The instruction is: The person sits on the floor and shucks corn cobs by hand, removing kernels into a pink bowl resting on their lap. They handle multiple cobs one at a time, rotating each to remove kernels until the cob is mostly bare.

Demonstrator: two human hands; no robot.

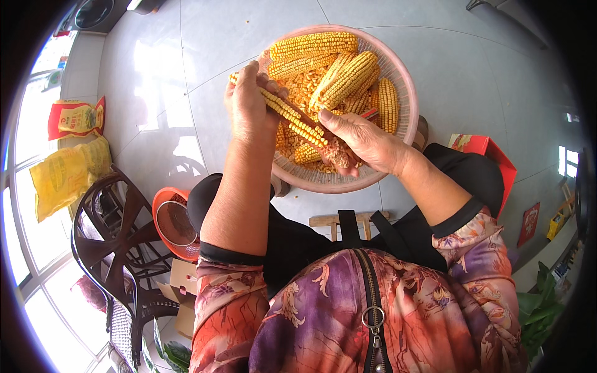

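Observation:
My left hand (249, 105) grips the upper end of a partly shelled corn cob (298, 122), which slants down to the right. A few rows of yellow kernels remain along it, and its lower end is bare and reddish. Around that bare end curl the fingers of my right hand (373, 140), its thumb raised above the cob. Both hands are over a pink plastic basket (408, 102). Inside lie several whole ears of corn (345, 84) and many loose kernels (301, 88). Part of a red object (370, 114) shows behind my right hand, its kind unclear.
An orange basket (161, 200) with a round sieve (177, 224) stands at the left, beside a dark chair (119, 242) and an open cardboard box (182, 279). Yellow bags (70, 175) lie by the window. A red box (506, 163) stands right of my knee; a wooden stool (326, 220) shows below.

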